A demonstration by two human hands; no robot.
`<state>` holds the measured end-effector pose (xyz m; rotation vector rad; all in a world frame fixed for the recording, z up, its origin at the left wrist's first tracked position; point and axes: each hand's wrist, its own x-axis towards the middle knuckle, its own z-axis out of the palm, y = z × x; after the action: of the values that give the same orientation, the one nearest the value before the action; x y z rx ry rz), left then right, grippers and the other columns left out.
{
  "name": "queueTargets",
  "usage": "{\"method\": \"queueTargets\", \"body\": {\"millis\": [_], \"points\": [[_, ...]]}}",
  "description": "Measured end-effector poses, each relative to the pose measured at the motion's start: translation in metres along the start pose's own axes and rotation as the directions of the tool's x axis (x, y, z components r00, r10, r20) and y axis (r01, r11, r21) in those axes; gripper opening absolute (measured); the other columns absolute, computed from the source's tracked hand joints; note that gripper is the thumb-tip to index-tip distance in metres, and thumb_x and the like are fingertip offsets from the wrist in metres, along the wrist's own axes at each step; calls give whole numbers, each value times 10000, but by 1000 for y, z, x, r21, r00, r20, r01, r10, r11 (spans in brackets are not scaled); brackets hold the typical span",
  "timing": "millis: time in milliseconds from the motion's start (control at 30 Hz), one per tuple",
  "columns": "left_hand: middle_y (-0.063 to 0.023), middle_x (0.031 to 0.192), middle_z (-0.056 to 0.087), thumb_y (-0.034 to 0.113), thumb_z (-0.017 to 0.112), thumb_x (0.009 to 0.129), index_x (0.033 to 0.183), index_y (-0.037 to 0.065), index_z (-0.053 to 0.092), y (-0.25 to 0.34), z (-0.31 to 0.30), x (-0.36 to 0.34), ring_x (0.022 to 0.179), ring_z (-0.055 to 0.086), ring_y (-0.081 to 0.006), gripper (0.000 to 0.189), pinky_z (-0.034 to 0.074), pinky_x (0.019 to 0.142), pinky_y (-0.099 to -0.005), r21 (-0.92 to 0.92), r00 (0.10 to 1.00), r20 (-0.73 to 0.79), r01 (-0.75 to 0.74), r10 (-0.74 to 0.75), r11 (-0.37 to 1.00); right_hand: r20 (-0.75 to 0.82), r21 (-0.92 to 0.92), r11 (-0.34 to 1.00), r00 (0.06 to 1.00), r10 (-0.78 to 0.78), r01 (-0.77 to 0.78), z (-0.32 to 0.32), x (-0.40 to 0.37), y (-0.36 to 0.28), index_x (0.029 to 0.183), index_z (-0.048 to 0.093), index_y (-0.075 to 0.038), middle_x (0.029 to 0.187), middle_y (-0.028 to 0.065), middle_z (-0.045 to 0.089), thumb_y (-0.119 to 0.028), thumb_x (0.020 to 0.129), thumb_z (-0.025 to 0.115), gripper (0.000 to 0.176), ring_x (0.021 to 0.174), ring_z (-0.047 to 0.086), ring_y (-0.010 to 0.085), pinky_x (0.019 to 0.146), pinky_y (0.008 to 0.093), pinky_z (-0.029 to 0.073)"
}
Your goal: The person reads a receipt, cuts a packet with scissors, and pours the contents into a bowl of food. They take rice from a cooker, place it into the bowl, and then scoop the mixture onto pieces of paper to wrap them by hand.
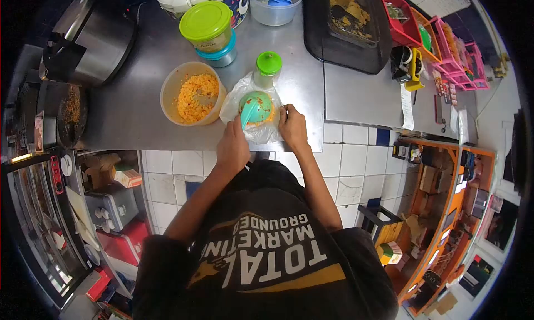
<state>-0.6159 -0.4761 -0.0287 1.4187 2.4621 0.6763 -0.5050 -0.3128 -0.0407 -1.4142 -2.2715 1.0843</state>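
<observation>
A green ladle-like scoop (259,105) lies over orange food on a sheet of clear plastic or paper (235,99) near the counter's front edge. My left hand (233,146) is closed at the lower left of the sheet, around the end of the scoop's handle. On the right, my right hand (293,127) has its fingers bent together at the sheet's edge; what they pinch is too small to make out. Left of the sheet stands a round tub (167,96) of orange shredded or grainy food (195,99). A jar with a green lid (268,63) stands just behind the scoop.
On the steel counter (139,117), stacked tubs with a green lid (206,20) stand behind the orange food. A clear tub (276,14) and black tray (317,36) are farther back. A large pot (94,36) stands left; coloured baskets (400,28) and a tape dispenser (414,69) stand right.
</observation>
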Motion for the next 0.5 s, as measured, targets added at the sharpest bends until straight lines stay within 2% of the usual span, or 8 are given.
{"method": "queueTargets", "body": {"millis": [133, 200, 233, 300, 333, 400, 433, 500], "points": [[-234, 1046, 553, 6, 562, 815, 1513, -20, 225, 15, -5, 8, 875, 655, -412, 776, 550, 733, -512, 16, 985, 154, 73, -74, 997, -19, -17, 1000, 999, -26, 26, 5, 2, 9, 945, 629, 21, 747, 296, 640, -213, 985, 526, 259, 729, 644, 478, 655, 531, 504], [-197, 992, 570, 34, 559, 834, 1514, 0, 257, 9, 4, 10, 685, 674, -357, 745, 569, 604, -452, 197, 992, 117, -66, 43, 978, -35, -11, 999, 999, -41, 41, 8, 2, 11, 941, 643, 26, 736, 289, 638, -209, 978, 546, 257, 702, 644, 467, 637, 505, 501], [-197, 992, 570, 34, 559, 834, 1514, 0, 257, 9, 2, 10, 685, 674, -357, 745, 569, 604, -452, 198, 992, 121, -63, 40, 978, -44, -43, 999, 999, -29, 27, 8, 3, 13, 941, 648, 20, 755, 291, 643, -206, 975, 547, 251, 723, 646, 469, 650, 509, 505], [-171, 945, 577, 37, 569, 833, 1524, 41, 286, 7, -3, 14, 664, 679, -318, 747, 565, 551, -415, 410, 982, 189, -85, 7, 908, -50, -76, 997, 999, -17, 13, 6, 5, 15, 941, 653, 15, 775, 293, 648, -204, 971, 549, 245, 743, 648, 471, 663, 512, 510], [-171, 945, 577, 37, 569, 833, 1524, 41, 286, 1, -1, 14, 664, 679, -318, 747, 565, 551, -415, 409, 982, 190, -81, 2, 909, -49, -85, 996, 999, 0, -5, 5, 5, 16, 940, 656, 11, 785, 293, 650, -201, 967, 551, 238, 756, 648, 472, 673, 516, 513], [-72, 834, 544, 102, 598, 815, 1521, 90, 327, -17, 2, 14, 531, 627, -175, 757, 543, 465, -310, 632, 981, 79, -185, 175, 752, -48, -98, 995, 999, 12, -17, 3, 6, 16, 939, 659, 6, 795, 294, 652, -198, 963, 553, 231, 768, 649, 473, 684, 520, 515], [-72, 834, 544, 102, 598, 815, 1521, 90, 327, -24, -2, 15, 531, 627, -175, 757, 543, 465, -310, 632, 981, 74, -184, 178, 753, -45, -103, 995, 999, 9, -14, 2, 8, 15, 928, 662, 6, 798, 293, 653, -199, 964, 551, 236, 775, 648, 474, 689, 520, 516], [-138, 890, 560, 62, 547, 858, 1537, 62, 271, -33, -6, 12, 623, 668, -281, 733, 572, 539, -405, 504, 981, 125, -192, 148, 842, -39, -113, 993, 999, 15, -20, 1, 5, 18, 918, 665, 5, 800, 292, 653, -201, 965, 549, 241, 782, 647, 474, 693, 520, 517]]}}
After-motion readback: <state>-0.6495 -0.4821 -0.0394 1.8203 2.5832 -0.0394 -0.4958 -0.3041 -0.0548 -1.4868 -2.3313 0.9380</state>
